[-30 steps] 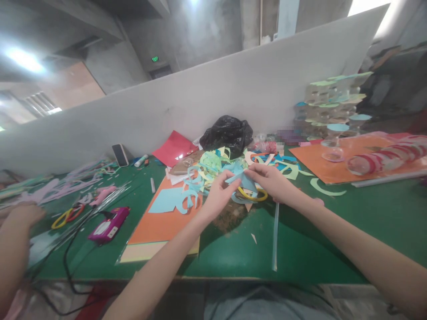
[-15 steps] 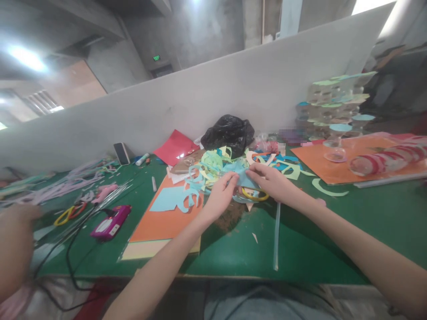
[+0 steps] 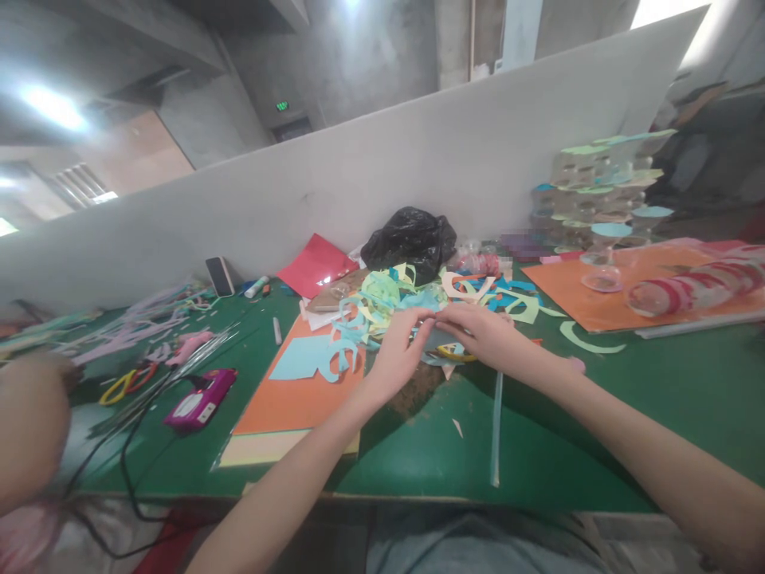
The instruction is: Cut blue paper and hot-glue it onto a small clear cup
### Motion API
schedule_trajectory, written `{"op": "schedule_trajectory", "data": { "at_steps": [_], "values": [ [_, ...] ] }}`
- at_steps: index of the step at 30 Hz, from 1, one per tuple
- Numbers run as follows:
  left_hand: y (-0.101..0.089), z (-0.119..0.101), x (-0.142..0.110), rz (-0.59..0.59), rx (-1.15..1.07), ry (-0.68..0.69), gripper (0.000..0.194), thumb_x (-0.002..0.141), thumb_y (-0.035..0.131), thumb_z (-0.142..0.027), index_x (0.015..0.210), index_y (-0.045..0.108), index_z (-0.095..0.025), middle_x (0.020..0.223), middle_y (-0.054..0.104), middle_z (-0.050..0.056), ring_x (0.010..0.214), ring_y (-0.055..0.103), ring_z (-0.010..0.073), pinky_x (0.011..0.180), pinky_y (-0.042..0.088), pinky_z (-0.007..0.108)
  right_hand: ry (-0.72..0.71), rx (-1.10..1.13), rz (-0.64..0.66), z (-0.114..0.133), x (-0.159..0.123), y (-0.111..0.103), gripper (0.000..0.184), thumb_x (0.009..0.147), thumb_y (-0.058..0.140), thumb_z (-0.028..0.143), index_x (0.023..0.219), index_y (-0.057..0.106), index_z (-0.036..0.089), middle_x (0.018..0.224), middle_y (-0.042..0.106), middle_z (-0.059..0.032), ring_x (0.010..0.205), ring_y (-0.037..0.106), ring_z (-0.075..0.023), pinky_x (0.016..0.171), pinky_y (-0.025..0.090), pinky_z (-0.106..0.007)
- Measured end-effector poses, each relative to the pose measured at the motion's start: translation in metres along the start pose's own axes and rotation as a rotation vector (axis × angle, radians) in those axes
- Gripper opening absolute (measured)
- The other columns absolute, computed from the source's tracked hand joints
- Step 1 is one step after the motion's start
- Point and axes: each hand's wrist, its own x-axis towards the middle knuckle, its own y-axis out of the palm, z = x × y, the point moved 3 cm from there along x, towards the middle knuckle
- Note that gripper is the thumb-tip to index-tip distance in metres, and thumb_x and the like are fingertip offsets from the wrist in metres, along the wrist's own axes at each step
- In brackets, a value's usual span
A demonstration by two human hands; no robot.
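My left hand (image 3: pixel 402 355) and my right hand (image 3: pixel 483 336) meet over the heap of paper scraps, thumbs and fingertips closed together. Pinched between them is a light blue piece of paper (image 3: pixel 441 341), mostly covered by the fingers. Below my right hand lie yellow-handled scissors (image 3: pixel 459 354), partly hidden. Light blue, green and yellow paper scraps (image 3: pixel 382 291) pile up just beyond both hands. A cut light blue sheet (image 3: pixel 296 357) rests on orange card (image 3: pixel 280 402) left of my left hand. A narrow translucent strip (image 3: pixel 496 434) lies below my right wrist.
A black plastic bag (image 3: pixel 409 239) stands against the low wall. At left are a purple device (image 3: pixel 200 399) with a black cable, scissors (image 3: pixel 119 387), and another person's arm (image 3: pixel 33 430). A striped bottle (image 3: pixel 687 291) and stacked clear cups (image 3: pixel 598 179) occupy the right.
My hands have drawn together until their fingertips meet, covering most of the light blue paper. The other person's arm at left has shifted slightly.
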Motion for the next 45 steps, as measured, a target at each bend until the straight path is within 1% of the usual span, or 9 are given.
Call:
{"op": "schedule_trajectory", "data": {
  "at_steps": [10,16,22,26,29,32,38,42,45],
  "values": [
    [-0.007,-0.009,0.001,-0.094,-0.089,-0.092,0.026,0.098,0.054,-0.043,0.094,0.068,-0.022,0.096,0.071,0.003,0.089,0.061,0.0175,0.078,0.045,0.026,0.177,-0.183,0.058,0.002,-0.001,-0.002,0.042,0.103,0.04,0.049,0.074,0.055,0.023,0.073,0.065,-0.0045,0.07,0.057,-0.0209,0.063,0.03,-0.029],
    [-0.005,-0.002,-0.002,-0.074,-0.178,-0.213,0.031,0.096,0.053,-0.052,0.097,0.066,-0.024,0.087,0.064,0.0,0.063,0.051,0.0126,0.058,0.041,0.024,0.222,-0.184,0.079,0.002,-0.001,0.0,0.042,0.104,0.039,0.048,0.074,0.055,0.023,0.075,0.067,-0.0051,0.071,0.059,-0.0212,0.061,0.029,-0.029],
    [-0.012,0.0,0.002,-0.152,-0.141,-0.196,0.026,0.097,0.053,-0.046,0.093,0.064,-0.022,0.082,0.061,-0.001,0.063,0.048,0.0119,0.058,0.04,0.024,0.2,-0.092,0.123,0.002,0.002,0.006,0.031,0.103,0.038,0.038,0.083,0.056,0.022,0.082,0.068,-0.0049,0.072,0.06,-0.0191,0.065,0.034,-0.028],
    [-0.008,0.004,0.004,-0.141,-0.347,-0.247,0.025,0.093,0.06,-0.045,0.103,0.061,-0.023,0.081,0.057,-0.002,0.056,0.048,0.0093,0.051,0.041,0.024,0.307,-0.095,0.03,0.0,0.0,0.004,0.034,0.101,0.041,0.043,0.077,0.055,0.023,0.073,0.065,-0.0035,0.069,0.059,-0.0197,0.062,0.031,-0.029],
    [-0.002,0.006,0.005,-0.157,-0.614,-0.289,0.035,0.083,0.073,-0.04,0.108,0.056,-0.024,0.09,0.062,-0.003,0.058,0.056,0.0069,0.06,0.05,0.024,0.367,-0.031,-0.064,0.001,-0.001,0.0,0.04,0.099,0.043,0.046,0.066,0.046,0.023,0.062,0.059,-0.0013,0.064,0.056,-0.0183,0.061,0.032,-0.029],
    [0.006,0.01,0.006,-0.177,-0.853,-0.388,0.048,0.072,0.083,-0.034,0.108,0.055,-0.023,0.091,0.066,-0.003,0.068,0.064,0.0079,0.077,0.056,0.027,0.42,0.135,-0.055,0.003,0.0,-0.001,0.044,0.099,0.041,0.046,0.061,0.039,0.023,0.052,0.055,0.0012,0.057,0.055,-0.0165,0.064,0.038,-0.029],
    [0.015,0.018,0.005,-0.129,-0.982,-0.43,0.04,0.068,0.088,-0.037,0.077,0.054,-0.017,0.076,0.064,-0.001,0.078,0.066,0.0102,0.086,0.053,0.028,0.37,0.312,0.015,0.005,0.001,0.004,0.026,0.097,0.044,0.041,0.078,0.049,0.024,0.059,0.063,0.0035,0.062,0.058,-0.0154,0.064,0.04,-0.027],
    [0.011,0.02,0.006,-0.224,-0.876,-0.403,0.041,0.071,0.086,-0.042,0.072,0.053,-0.017,0.073,0.061,-0.003,0.072,0.061,0.008,0.075,0.049,0.024,0.401,0.13,0.073,0.003,0.001,0.006,0.035,0.1,0.043,0.043,0.073,0.049,0.022,0.06,0.062,0.0024,0.061,0.058,-0.0148,0.06,0.035,-0.026],
    [0.007,0.017,0.009,-0.228,-0.869,-0.376,0.039,0.073,0.084,-0.044,0.079,0.056,-0.017,0.078,0.064,-0.001,0.077,0.064,0.0106,0.08,0.051,0.027,0.398,-0.123,0.119,-0.001,0.0,0.007,0.042,0.104,0.04,0.045,0.073,0.055,0.021,0.069,0.067,-0.001,0.067,0.062,-0.0163,0.06,0.031,-0.027]
  ]
}}
